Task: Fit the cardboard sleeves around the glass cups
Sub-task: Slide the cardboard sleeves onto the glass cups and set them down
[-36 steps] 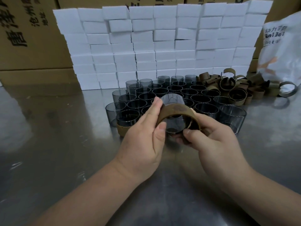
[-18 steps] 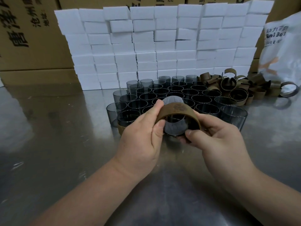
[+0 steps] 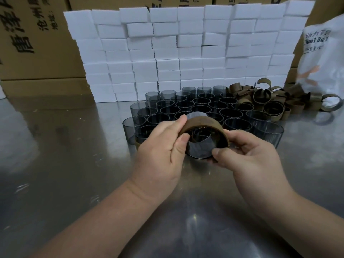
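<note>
A smoky glass cup [image 3: 200, 146] lies tilted on its side above the metal table, its mouth facing me. A brown cardboard sleeve [image 3: 203, 122] wraps its upper part. My left hand [image 3: 163, 146] pinches the sleeve's left edge with thumb and forefinger. My right hand [image 3: 247, 157] grips the cup and sleeve from the right and underneath. Behind them stand several bare grey glass cups [image 3: 201, 107] in rows. One cup [image 3: 142, 135] at the front left wears a sleeve. A heap of loose sleeves [image 3: 268, 101] lies at the back right.
A wall of stacked white boxes [image 3: 186, 51] runs behind the cups, with brown cartons [image 3: 31, 40] behind it. A white printed bag [image 3: 323, 58] leans at the far right. The steel table [image 3: 65, 164] reflects light on my near side.
The cup has tipped more toward me, so its open mouth now faces me. The sleeve sits further over the cup. Both hands shifted slightly but keep their grip.
</note>
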The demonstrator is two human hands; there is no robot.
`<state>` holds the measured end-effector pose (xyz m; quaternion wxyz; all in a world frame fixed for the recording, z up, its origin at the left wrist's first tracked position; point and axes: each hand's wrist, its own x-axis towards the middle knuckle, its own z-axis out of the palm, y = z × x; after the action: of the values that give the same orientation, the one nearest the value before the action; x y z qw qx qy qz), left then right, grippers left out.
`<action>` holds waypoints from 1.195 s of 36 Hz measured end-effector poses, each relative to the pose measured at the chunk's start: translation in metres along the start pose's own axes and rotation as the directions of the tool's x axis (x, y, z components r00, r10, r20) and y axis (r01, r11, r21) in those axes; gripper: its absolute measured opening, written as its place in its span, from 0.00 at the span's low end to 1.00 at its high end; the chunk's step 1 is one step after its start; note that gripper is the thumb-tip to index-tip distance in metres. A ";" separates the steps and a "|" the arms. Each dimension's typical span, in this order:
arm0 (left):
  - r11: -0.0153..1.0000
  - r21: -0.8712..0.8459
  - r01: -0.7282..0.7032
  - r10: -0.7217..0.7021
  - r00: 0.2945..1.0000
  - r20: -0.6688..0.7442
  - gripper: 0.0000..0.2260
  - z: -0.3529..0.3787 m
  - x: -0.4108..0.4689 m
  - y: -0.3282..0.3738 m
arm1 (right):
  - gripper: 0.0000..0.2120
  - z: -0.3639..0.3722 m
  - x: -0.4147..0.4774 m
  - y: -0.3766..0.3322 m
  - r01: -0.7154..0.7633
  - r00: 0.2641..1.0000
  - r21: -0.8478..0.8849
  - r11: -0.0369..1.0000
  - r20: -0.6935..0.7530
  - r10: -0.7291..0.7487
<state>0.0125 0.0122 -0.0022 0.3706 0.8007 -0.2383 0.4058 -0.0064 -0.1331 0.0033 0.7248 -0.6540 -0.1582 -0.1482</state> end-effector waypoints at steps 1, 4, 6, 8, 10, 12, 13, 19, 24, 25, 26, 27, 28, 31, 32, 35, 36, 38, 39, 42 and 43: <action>1.000 -0.003 -0.003 0.003 1.000 -0.004 0.18 0.000 0.000 0.000 | 0.18 0.000 0.000 0.000 0.001 1.000 0.002 1.000 0.002 -0.001; 1.000 -0.014 -0.006 0.006 1.000 -0.003 0.18 0.000 0.000 0.000 | 0.17 0.000 0.000 0.000 0.003 1.000 0.006 1.000 0.010 -0.003; 0.999 -0.037 -0.010 0.010 1.000 0.008 0.19 0.000 0.000 -0.003 | 0.16 -0.001 0.000 0.000 -0.006 1.000 0.012 1.000 0.006 0.006; 0.996 -0.084 -0.001 0.003 1.000 0.021 0.21 0.002 -0.001 -0.006 | 0.15 -0.001 0.000 0.001 -0.022 1.000 0.015 1.000 0.002 0.022; 0.992 -0.128 0.011 -0.006 0.999 0.036 0.24 0.003 -0.003 -0.008 | 0.14 -0.001 0.000 0.003 -0.035 0.999 0.021 0.999 0.006 0.034; 0.978 -0.200 0.053 -0.041 0.997 0.061 0.25 0.005 -0.008 -0.011 | 0.15 0.000 0.000 0.005 -0.028 1.000 0.014 1.000 0.014 0.028; 0.954 -0.279 0.112 -0.087 0.991 0.101 0.27 0.006 -0.010 -0.012 | 0.15 0.001 -0.001 0.006 -0.015 1.000 0.004 1.000 0.019 0.015; 0.579 -0.717 0.388 -0.217 0.921 0.322 0.22 0.007 -0.009 -0.009 | 0.27 -0.001 -0.001 0.009 -0.034 0.998 0.006 0.999 0.050 0.034; 0.368 -0.748 0.552 -0.373 0.825 0.425 0.25 0.009 -0.007 -0.011 | 0.33 -0.001 0.004 0.012 -0.215 0.975 0.172 0.961 0.086 0.203; 0.329 -0.755 0.567 -0.406 0.807 0.429 0.21 0.009 -0.007 -0.011 | 0.34 0.000 0.005 0.012 -0.236 0.970 0.195 0.952 0.099 0.220; 0.280 -0.765 0.581 -0.440 0.785 0.435 0.17 0.009 -0.006 -0.010 | 0.35 0.001 0.005 0.013 -0.253 0.966 0.217 0.943 0.111 0.234; 0.229 -0.772 0.593 -0.468 0.763 0.446 0.16 0.009 -0.005 -0.009 | 0.36 0.001 0.005 0.014 -0.269 0.961 0.238 0.933 0.126 0.245; 0.190 -0.775 0.603 -0.480 0.746 0.462 0.16 0.009 -0.005 -0.009 | 0.35 0.002 0.005 0.014 -0.283 0.956 0.261 0.923 0.148 0.252; 0.179 -0.748 0.639 -0.435 0.733 0.523 0.17 0.008 -0.005 -0.008 | 0.26 0.002 0.007 0.016 -0.326 0.934 0.317 0.891 0.256 0.251; 0.187 -0.736 0.651 -0.414 0.731 0.542 0.17 0.007 -0.005 -0.007 | 0.27 0.002 0.007 0.016 -0.336 0.925 0.327 0.883 0.288 0.246; 0.177 -0.715 0.676 -0.402 0.713 0.575 0.17 0.005 -0.003 -0.006 | 0.29 0.002 0.009 0.017 -0.333 0.913 0.328 0.884 0.347 0.215; 0.158 -0.711 0.685 -0.403 0.702 0.587 0.16 0.004 -0.003 -0.005 | 0.29 0.002 0.009 0.018 -0.331 0.912 0.327 0.885 0.352 0.211; 0.110 -0.702 0.704 -0.413 0.674 0.612 0.15 0.004 -0.002 -0.006 | 0.27 0.002 0.010 0.018 -0.330 0.916 0.339 0.881 0.341 0.212; 0.090 -0.694 0.715 -0.416 0.660 0.626 0.16 0.003 -0.002 -0.006 | 0.26 0.002 0.010 0.019 -0.335 0.917 0.352 0.874 0.334 0.217; 0.061 -0.671 0.739 -0.416 0.630 0.656 0.19 0.003 -0.001 -0.008 | 0.24 0.000 0.010 0.019 -0.378 0.915 0.407 0.832 0.303 0.267; 0.054 -0.666 0.744 -0.403 0.627 0.667 0.18 0.003 -0.001 -0.009 | 0.26 0.000 0.010 0.019 -0.390 0.912 0.416 0.822 0.296 0.283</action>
<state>0.0195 0.0157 -0.0077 0.8362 0.5203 -0.1282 -0.1170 0.0107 -0.1317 -0.0096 0.8528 -0.4903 -0.1502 0.0988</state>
